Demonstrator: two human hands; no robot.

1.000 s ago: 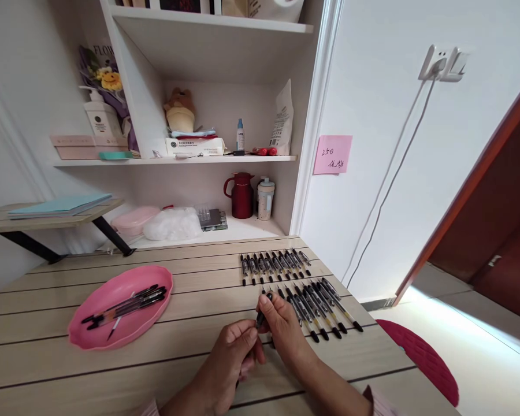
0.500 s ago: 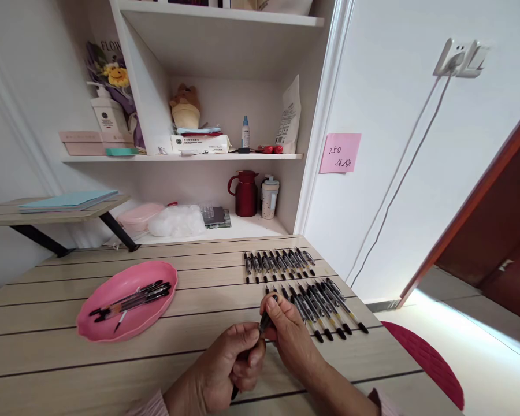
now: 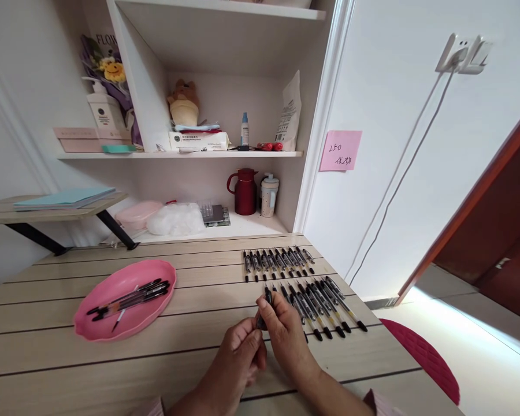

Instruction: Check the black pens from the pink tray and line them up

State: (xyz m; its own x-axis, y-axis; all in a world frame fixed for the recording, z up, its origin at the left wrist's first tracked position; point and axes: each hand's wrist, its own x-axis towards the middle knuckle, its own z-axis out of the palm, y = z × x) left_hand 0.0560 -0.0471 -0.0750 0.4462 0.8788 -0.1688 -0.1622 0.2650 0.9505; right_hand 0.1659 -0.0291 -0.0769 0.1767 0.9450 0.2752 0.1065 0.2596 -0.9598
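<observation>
Black pen [image 3: 267,296] is gripped above the desk [image 3: 186,352] by the fingers of the right hand [image 3: 285,330] and left hand [image 3: 241,353]. Two pen rows [image 3: 304,305] lie just beyond, near the desk's right edge. Leftward, across open planks, a pink scalloped dish [image 3: 156,267] holds black-capped pens [image 3: 132,300] and a thin white stick [image 3: 119,318].

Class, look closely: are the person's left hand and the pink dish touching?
Apart. The head view shows it: a bare stretch of wooden tabletop lies between the pink dish and the left hand.
</observation>
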